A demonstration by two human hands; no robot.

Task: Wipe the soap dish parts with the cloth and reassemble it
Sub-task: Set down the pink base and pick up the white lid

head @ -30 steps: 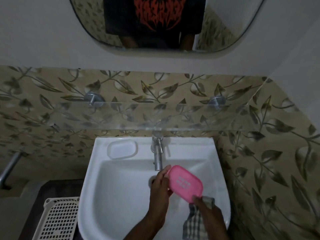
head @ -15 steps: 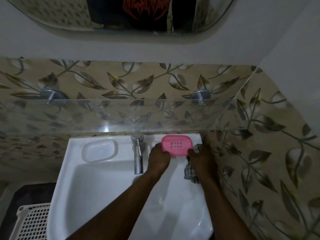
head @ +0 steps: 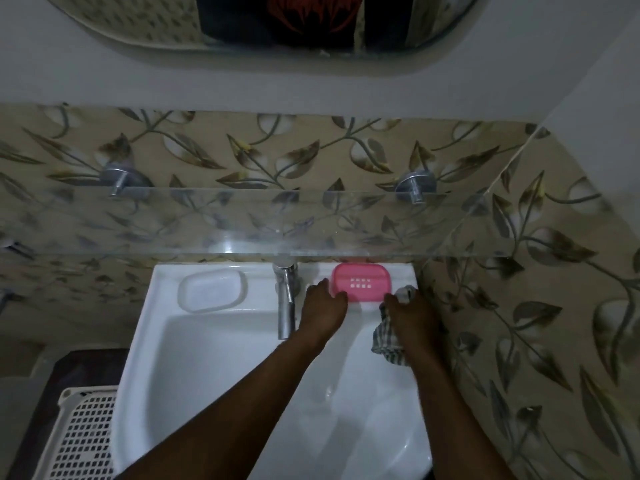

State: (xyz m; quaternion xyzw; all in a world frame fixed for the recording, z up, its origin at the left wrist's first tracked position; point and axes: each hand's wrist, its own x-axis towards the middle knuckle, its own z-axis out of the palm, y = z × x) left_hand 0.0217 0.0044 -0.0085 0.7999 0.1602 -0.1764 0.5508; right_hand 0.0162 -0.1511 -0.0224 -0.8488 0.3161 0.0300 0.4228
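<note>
Left hand (head: pixel 323 301) pinched pink soap dish (head: pixel 360 282) at its left end; right hand (head: pixel 412 317) bunched checked cloth (head: pixel 388 341) | dish moved from over basin onto sink ledge (head: pixel 258 273), right of tap (head: pixel 285 299) | I judged placing nearly done.

Your right hand (head: pixel 414 318) hides most of the cloth (head: pixel 386 344). Whether your left hand (head: pixel 323 308) grips the dish (head: pixel 360 282) or just touches it, you can't tell. Basket (head: pixel 86 438) and mirror (head: pixel 138 19) run off frame

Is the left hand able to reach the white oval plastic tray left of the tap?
Probably yes. The chrome tap stands between the left hand and the white oval plastic tray, but the way over the basin in front of it looks free.
</note>
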